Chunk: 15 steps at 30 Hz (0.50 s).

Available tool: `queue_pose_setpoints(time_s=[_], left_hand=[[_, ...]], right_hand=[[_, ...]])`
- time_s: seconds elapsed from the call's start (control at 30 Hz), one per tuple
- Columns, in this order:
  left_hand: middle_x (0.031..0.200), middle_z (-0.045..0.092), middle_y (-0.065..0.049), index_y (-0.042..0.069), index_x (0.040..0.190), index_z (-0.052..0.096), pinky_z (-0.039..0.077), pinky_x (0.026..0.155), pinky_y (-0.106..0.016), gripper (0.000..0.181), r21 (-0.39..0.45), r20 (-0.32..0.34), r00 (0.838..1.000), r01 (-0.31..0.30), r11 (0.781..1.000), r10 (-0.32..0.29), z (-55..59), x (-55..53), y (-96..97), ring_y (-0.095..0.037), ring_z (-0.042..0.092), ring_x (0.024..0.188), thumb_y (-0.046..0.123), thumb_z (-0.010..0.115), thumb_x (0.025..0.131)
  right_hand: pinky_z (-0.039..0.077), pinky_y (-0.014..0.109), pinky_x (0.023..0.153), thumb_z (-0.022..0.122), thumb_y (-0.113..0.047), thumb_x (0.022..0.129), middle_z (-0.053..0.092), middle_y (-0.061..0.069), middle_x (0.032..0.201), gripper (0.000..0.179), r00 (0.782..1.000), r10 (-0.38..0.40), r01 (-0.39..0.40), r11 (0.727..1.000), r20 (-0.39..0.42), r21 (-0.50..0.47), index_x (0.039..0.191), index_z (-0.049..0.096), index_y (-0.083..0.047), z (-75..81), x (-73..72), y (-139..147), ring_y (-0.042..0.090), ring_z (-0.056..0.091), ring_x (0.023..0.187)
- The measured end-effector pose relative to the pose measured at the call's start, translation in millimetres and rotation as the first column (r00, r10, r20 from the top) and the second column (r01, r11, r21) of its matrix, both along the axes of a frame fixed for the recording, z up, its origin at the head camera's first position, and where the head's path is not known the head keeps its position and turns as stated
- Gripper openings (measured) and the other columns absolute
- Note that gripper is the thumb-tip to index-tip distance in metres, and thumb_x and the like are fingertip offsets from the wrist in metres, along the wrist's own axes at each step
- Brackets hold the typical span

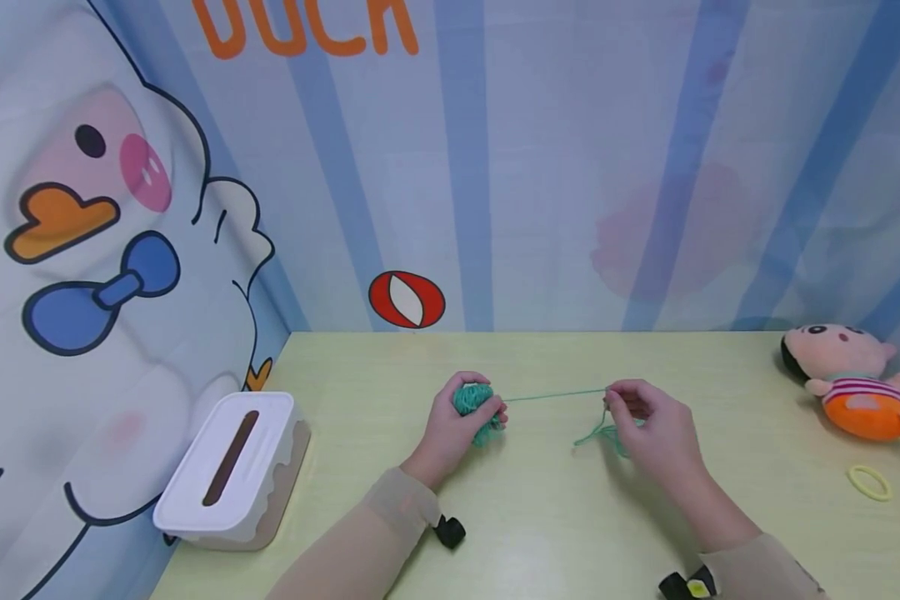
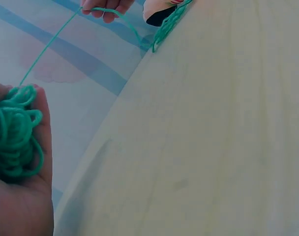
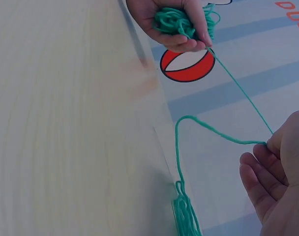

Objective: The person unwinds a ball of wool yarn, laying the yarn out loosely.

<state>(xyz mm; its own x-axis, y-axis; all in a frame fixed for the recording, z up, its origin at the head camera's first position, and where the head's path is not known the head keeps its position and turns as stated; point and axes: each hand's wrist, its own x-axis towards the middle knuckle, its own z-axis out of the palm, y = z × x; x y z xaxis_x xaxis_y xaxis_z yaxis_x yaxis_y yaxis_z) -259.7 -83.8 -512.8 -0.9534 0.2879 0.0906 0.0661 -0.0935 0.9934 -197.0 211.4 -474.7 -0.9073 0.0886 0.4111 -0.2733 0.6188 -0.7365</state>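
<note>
A loose bundle of green yarn (image 1: pixel 472 400) sits in my left hand (image 1: pixel 453 427), whose fingers and thumb curl round it; its loops bulge out in the left wrist view. From that bundle a single taut strand (image 1: pixel 555 395) runs across to my right hand (image 1: pixel 656 425), which pinches it between thumb and fingertips. Past the pinch the yarn droops to a second, looped hank of green yarn (image 3: pixel 185 214) below the right hand. In the head view the right hand partly covers this hank.
A white tissue box (image 1: pixel 228 467) with a brown slot stands at the table's left edge. On the right lie a plush doll (image 1: pixel 862 387) in orange and a yellow ring (image 1: pixel 869 482). A printed curtain (image 1: pixel 540 167) hangs behind the pale table (image 1: pixel 540 517).
</note>
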Motion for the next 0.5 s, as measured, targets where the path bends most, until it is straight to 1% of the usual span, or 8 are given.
queue_pose_setpoints(time_s=[0.07, 0.1, 0.17, 0.27, 0.37, 0.43, 0.5], left_hand=[[0.105, 0.073, -0.008, 0.004, 0.142, 0.055, 0.066, 0.087, -0.030, 0.046, -0.029, -0.014, 1.000, -0.012, 1.000, 0.011, -0.4, -0.4, -0.3, -0.017, 0.074, 0.085, 0.025, 0.076, 0.106], [0.102, 0.071, -0.006, 0.004, 0.143, 0.056, 0.065, 0.085, -0.029, 0.047, -0.045, -0.024, 1.000, -0.020, 0.999, 0.019, -0.7, -0.7, -0.3, -0.017, 0.072, 0.083, 0.028, 0.076, 0.107], [0.096, 0.068, -0.003, 0.007, 0.138, 0.060, 0.061, 0.081, -0.028, 0.043, -0.075, -0.032, 0.999, -0.039, 0.996, 0.037, -0.8, -1.1, -0.4, -0.016, 0.067, 0.079, 0.032, 0.076, 0.107], [0.095, 0.067, -0.003, 0.009, 0.131, 0.063, 0.059, 0.082, -0.027, 0.037, -0.098, -0.026, 0.998, -0.062, 0.993, 0.059, -0.8, -1.3, -0.5, -0.017, 0.066, 0.080, 0.032, 0.076, 0.106], [0.102, 0.071, -0.007, 0.004, 0.133, 0.063, 0.063, 0.088, -0.027, 0.037, -0.091, -0.020, 0.998, -0.066, 0.994, 0.065, -0.3, -1.3, -0.3, -0.016, 0.071, 0.086, 0.026, 0.077, 0.106], [0.108, 0.075, -0.014, -0.001, 0.136, 0.062, 0.065, 0.092, -0.028, 0.040, -0.073, -0.021, 0.998, -0.059, 0.996, 0.058, 0.6, -0.9, 0.0, -0.015, 0.075, 0.091, 0.020, 0.076, 0.106], [0.113, 0.076, -0.023, -0.005, 0.138, 0.063, 0.067, 0.092, -0.030, 0.040, -0.050, -0.025, 0.999, -0.048, 0.998, 0.047, 1.2, -0.7, 0.3, -0.015, 0.078, 0.092, 0.015, 0.075, 0.106]], right_hand=[[0.048, -0.002, 0.082, 0.070, -0.015, 0.108, 0.084, 0.010, 0.103, 0.016, 1.000, -0.019, 0.019, 1.000, -0.001, 0.010, 0.116, 0.078, -0.003, -0.4, 1.9, 7.6, -0.017, 0.064, 0.088], [0.048, -0.003, 0.082, 0.070, -0.016, 0.108, 0.084, 0.010, 0.103, 0.017, 1.000, -0.027, 0.027, 1.000, -0.002, 0.016, 0.116, 0.078, -0.003, -0.7, 2.7, 11.2, -0.019, 0.062, 0.088], [0.047, -0.003, 0.082, 0.069, -0.017, 0.109, 0.084, 0.010, 0.103, 0.018, 0.999, -0.045, 0.045, 0.999, -0.001, 0.025, 0.116, 0.077, -0.004, -1.0, 4.2, 18.3, -0.022, 0.060, 0.088], [0.047, -0.003, 0.080, 0.068, -0.019, 0.109, 0.084, 0.011, 0.103, 0.019, 0.998, -0.063, 0.063, 0.997, 0.008, 0.033, 0.117, 0.077, -0.004, -1.2, 6.4, 28.5, -0.024, 0.059, 0.088], [0.047, -0.002, 0.078, 0.067, -0.022, 0.110, 0.083, 0.012, 0.105, 0.022, 0.997, -0.077, 0.076, 0.996, 0.027, 0.041, 0.118, 0.077, -0.005, -2.2, 9.1, 38.7, -0.025, 0.057, 0.088], [0.047, -0.001, 0.078, 0.066, -0.025, 0.111, 0.083, 0.013, 0.106, 0.025, 0.995, -0.092, 0.090, 0.995, 0.048, 0.053, 0.120, 0.077, -0.005, -2.8, 11.2, 45.3, -0.025, 0.056, 0.088], [0.046, -0.001, 0.077, 0.065, -0.027, 0.111, 0.083, 0.013, 0.108, 0.027, 0.992, -0.110, 0.105, 0.992, 0.070, 0.069, 0.122, 0.077, -0.005, -3.4, 12.6, 51.8, -0.025, 0.055, 0.087]])
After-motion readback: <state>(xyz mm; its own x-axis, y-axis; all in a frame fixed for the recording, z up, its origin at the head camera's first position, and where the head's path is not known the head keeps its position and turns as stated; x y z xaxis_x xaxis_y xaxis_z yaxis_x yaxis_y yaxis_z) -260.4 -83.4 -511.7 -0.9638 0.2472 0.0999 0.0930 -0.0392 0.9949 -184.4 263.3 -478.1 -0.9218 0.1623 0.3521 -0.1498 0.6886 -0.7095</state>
